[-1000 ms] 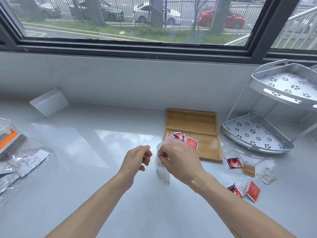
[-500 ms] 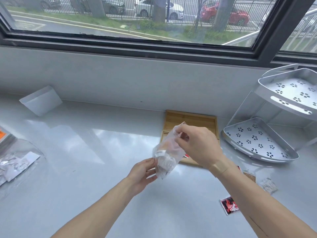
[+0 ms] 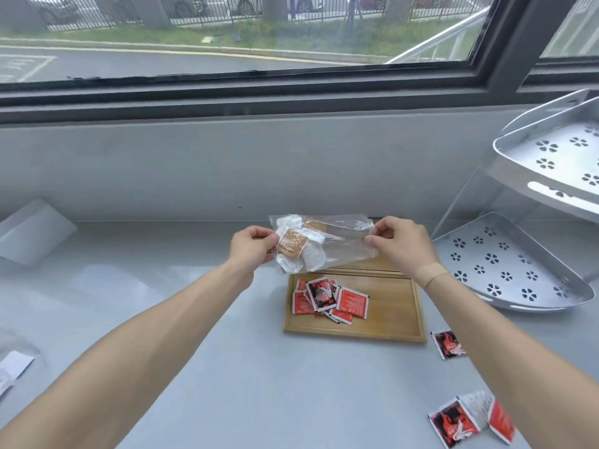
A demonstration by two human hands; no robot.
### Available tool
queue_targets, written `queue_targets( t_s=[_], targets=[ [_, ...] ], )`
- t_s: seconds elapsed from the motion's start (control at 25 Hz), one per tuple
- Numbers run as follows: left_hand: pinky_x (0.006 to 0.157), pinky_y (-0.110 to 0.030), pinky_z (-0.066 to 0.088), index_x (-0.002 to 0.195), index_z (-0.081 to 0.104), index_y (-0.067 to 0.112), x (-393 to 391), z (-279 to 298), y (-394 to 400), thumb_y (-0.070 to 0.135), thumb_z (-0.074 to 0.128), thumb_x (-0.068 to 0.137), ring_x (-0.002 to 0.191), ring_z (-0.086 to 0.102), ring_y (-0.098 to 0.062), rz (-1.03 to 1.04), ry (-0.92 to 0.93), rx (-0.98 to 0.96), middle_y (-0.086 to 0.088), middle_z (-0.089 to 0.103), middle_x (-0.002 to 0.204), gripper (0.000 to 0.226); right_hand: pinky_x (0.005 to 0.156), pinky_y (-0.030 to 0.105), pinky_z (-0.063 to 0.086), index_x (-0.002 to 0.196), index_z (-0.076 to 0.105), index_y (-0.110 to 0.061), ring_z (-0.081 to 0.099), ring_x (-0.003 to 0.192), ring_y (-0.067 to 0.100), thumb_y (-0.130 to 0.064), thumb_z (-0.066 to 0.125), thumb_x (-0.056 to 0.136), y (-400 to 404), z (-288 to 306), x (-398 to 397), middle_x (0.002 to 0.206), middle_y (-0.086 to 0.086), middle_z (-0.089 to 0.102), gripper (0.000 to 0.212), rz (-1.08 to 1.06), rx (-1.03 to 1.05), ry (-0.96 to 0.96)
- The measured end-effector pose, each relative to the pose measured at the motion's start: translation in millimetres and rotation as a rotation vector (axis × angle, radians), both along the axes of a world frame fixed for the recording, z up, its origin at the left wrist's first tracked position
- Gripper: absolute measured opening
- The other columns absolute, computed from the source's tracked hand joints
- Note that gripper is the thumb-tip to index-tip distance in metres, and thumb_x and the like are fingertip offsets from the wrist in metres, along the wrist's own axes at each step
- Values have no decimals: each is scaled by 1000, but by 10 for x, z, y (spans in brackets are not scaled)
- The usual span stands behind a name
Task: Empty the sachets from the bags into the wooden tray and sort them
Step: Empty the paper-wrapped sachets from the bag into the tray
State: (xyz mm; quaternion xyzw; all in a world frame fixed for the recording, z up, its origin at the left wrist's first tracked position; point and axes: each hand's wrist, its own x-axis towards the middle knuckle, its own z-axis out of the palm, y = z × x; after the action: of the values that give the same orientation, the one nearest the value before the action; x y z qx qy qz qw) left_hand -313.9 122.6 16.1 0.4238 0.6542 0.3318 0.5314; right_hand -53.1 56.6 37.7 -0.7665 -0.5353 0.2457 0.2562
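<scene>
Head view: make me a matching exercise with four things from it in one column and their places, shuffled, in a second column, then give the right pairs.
Things
1. clear bag
2. pile of red sachets
3. metal corner shelf
4. lone red-and-black sachet

Places
A. on the counter, just right of the wooden tray
B. in the tray's near compartment
C. held up between the left hand and the right hand
D. standing at the right side of the counter

Pairs: 1-C, 2-B, 3-D, 4-A
</scene>
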Motion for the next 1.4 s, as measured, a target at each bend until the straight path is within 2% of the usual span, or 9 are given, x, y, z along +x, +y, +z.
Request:
queue_targets(
  t_s=[0.2,0.36,0.52,0.64,0.8,0.96,1.08,1.28,1.4],
  targets=[
    [56,-25,52,70,64,16,346,-103,504,6,73,84,65,59,-19,-79,177,62,-7,65,73,20,74,24,36,95,75,-16,63,102,28,-29,70,84,347,-405,261,102,8,73,18,-133,-140,94],
    [77,-41,61,63,68,20,469,-105,717,9,77,79,64,61,-21,-170,369,151,-1,66,61,22,76,25,39,96,74,-14,63,104,31,-29,69,85,441,-693,276,106,12,73,19,-162,-220,159],
    [74,-34,59,78,75,12,586,148,813,7,70,82,64,60,-18,-319,519,319,1,65,61,8,75,36,52,72,66,-17,68,88,31,-25,72,82,468,-883,180,90,12,74,14,-236,-260,330],
    [65,-21,46,84,76,12,732,414,822,10,68,84,63,58,-16,-398,611,424,0,64,65,9,56,33,47,75,63,-15,60,60,22,-16,69,86,448,-938,81,73,9,68,13,-319,-275,570],
    [50,-6,39,86,76,13,822,635,860,11,68,85,60,60,-14,-425,653,499,-2,67,69,9,46,24,42,101,62,-10,54,47,9,-16,67,90,449,-886,-47,66,2,61,14,-366,-279,813],
    [70,-22,46,88,76,13,807,748,869,12,66,87,73,62,-17,-425,695,547,-2,69,79,10,41,22,40,104,63,-9,52,51,11,-16,66,91,505,-809,-166,69,4,62,16,-370,-267,892],
    [72,-23,47,90,76,13,796,809,862,13,66,88,74,61,-17,-410,685,573,-1,67,80,10,38,19,40,107,62,-9,53,51,11,-15,63,93,539,-763,-207,70,4,62,15,-361,-249,906],
    [75,-23,49,95,75,13,748,965,834,14,66,90,75,61,-16,-398,662,606,0,68,84,11,46,20,39,110,61,-12,53,55,8,-16,60,94,565,-705,-280,78,-1,65,16,-339,-244,978],
    [75,-23,48,96,75,12,702,1083,803,14,66,90,76,60,-15,-409,670,636,0,68,86,11,49,21,38,101,61,-13,53,56,9,-14,60,94,578,-679,-359,78,0,63,7,-318,-237,1044]
  ],
)
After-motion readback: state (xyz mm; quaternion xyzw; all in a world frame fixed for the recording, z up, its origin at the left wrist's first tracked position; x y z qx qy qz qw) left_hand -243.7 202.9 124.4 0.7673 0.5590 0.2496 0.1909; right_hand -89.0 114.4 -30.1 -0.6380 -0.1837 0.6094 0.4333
